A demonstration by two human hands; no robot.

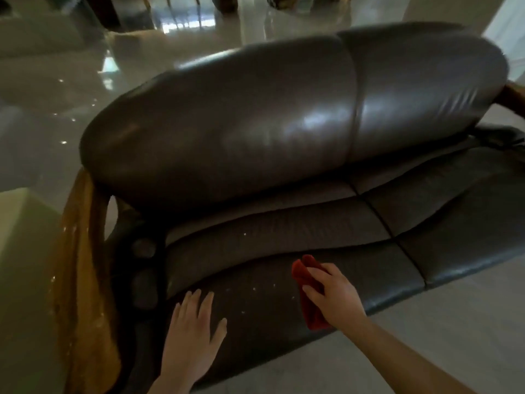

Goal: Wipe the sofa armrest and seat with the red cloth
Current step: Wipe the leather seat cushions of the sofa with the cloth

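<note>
A dark brown leather sofa fills the head view, with a rounded backrest (284, 115) and a seat (284, 231) sewn in panels. Pale crumbs speckle the front left seat cushion (255, 305). A red cloth (306, 285) is bunched in my right hand (332, 294), which presses it against that cushion near its front edge. My left hand (193, 334) rests flat on the same cushion, fingers spread, close to the wooden armrest (82, 268) at the sofa's left end. The armrest is tan with pale specks on it.
Glossy grey floor (42, 132) lies behind and left of the sofa, and pale floor (426, 322) in front of it. A light box-like block (20, 223) stands left of the armrest. Dark furniture legs show at the top. A second wooden arm (511, 98) shows at far right.
</note>
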